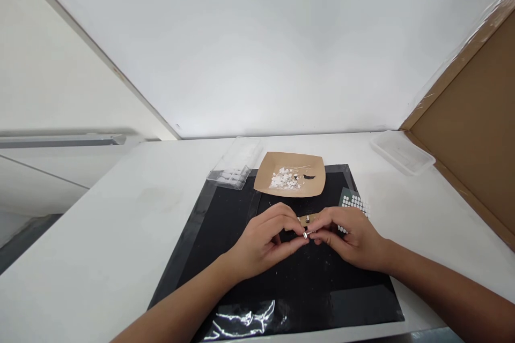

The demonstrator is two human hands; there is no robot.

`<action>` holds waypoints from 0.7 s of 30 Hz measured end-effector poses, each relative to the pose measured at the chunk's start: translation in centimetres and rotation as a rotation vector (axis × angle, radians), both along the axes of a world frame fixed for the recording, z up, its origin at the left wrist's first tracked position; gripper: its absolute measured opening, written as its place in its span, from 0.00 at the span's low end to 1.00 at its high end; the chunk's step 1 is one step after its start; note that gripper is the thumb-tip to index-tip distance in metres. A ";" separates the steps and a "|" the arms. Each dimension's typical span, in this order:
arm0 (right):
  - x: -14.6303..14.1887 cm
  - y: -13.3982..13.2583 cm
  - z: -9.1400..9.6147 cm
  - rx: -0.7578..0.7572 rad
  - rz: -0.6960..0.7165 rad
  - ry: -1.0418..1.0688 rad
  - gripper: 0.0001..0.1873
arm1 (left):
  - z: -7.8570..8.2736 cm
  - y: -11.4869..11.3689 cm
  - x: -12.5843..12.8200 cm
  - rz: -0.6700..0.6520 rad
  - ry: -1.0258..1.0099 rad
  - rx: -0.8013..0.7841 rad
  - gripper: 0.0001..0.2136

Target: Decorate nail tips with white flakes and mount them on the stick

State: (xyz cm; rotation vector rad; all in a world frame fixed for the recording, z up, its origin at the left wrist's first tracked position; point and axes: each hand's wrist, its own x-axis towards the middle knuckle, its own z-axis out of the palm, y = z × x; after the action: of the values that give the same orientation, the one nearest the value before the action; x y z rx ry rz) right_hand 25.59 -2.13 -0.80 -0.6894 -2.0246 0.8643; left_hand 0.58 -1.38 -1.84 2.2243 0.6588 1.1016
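Observation:
Over the black mat (225, 225), my left hand (265, 241) and my right hand (356, 236) meet fingertip to fingertip. Both are closed in a pinch on a small shiny metal piece (305, 235), too small to name more exactly. Just behind the fingertips lies a narrow brown strip (309, 219) bearing tiny pieces, partly covered by my fingers. A dark green sheet with rows of white dots (354, 201) lies behind my right hand, which hides part of it.
Beyond my hands stands a brown paper tray (265, 185) with white scraps and a dark sliver. To its left is a clear compartment box (237, 163). An empty-looking translucent tray (402, 153) sits back right, beside a cardboard panel (470, 123). A white wall (273, 53) closes off the back.

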 end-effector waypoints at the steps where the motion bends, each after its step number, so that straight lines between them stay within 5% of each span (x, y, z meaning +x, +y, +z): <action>1: 0.0 0.0 0.0 0.027 -0.003 -0.003 0.06 | 0.1 0.0 0.0 0.003 -0.005 -0.008 0.08; 11: 0.1 -0.5 0.4 0.398 -0.081 -0.136 0.02 | 0.3 -0.3 0.2 0.027 -0.023 0.060 0.11; 21: -0.2 -0.6 1.0 0.491 -0.112 -0.180 0.04 | 1.0 -0.4 0.8 0.054 -0.039 0.176 0.10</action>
State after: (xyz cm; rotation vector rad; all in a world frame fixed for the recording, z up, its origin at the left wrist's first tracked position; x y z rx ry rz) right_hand 25.43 -2.78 0.21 -0.6053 -2.2158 0.2247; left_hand 1.36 -1.80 -0.85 2.3381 0.6300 1.2699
